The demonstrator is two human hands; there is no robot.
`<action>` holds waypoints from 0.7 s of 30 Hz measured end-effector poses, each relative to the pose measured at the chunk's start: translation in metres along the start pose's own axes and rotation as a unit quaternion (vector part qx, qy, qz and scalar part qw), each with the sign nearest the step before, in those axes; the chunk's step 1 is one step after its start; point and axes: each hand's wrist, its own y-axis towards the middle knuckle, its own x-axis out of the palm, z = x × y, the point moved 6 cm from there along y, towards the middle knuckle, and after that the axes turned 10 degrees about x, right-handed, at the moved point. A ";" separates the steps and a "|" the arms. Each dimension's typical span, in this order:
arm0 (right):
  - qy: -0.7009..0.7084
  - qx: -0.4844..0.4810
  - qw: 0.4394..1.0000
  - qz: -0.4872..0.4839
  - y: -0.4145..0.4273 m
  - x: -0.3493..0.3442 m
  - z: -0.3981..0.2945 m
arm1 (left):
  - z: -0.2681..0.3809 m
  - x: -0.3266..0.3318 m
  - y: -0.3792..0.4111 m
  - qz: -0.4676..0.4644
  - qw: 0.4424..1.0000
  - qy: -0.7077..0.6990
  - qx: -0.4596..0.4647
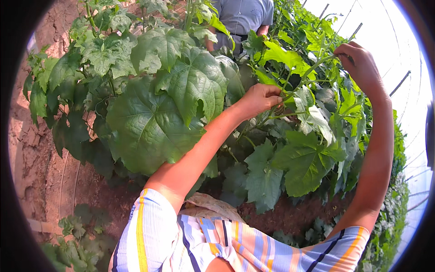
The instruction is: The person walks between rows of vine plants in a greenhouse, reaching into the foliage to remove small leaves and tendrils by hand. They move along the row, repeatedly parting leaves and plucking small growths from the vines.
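Observation:
A green vine stem (pixel 307 73) with lobed leaves, of a gourd-like climbing plant, runs slantwise between my two hands. My left hand (pixel 261 98) pinches its lower part between thumb and fingers. Higher up and to the right, my right hand (pixel 357 63) grips the upper end of the stem, with the fingertips bent around it. Bright young leaves (pixel 283 56) grow beside the stretch between the hands. A broad dark leaf (pixel 154 119) overlaps my left forearm. Below the stem hangs another large lobed leaf (pixel 307 161).
Beyond the foliage stands another person in a grey shirt (pixel 243 15). Thin strings (pixel 343 22) come down from above. Pale greenhouse sheeting (pixel 404 44) with dark bars rises on the right. Bare soil (pixel 30 163) lies at left, with low plants (pixel 76 251) near the bottom.

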 end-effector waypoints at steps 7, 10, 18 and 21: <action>0.028 0.078 0.961 0.262 -0.006 -0.032 0.005 | 0.009 -0.012 -0.023 0.133 0.988 0.071 0.037; 0.200 0.160 0.925 0.280 -0.044 -0.076 0.025 | 0.006 -0.010 -0.024 0.147 0.987 0.034 0.057; 0.465 0.132 0.850 -0.209 -0.147 0.101 -0.124 | 0.015 -0.024 -0.051 0.124 0.985 -0.098 -0.077; 0.575 0.250 0.764 -0.151 -0.152 0.176 -0.097 | 0.029 -0.017 -0.056 0.107 0.985 -0.092 -0.101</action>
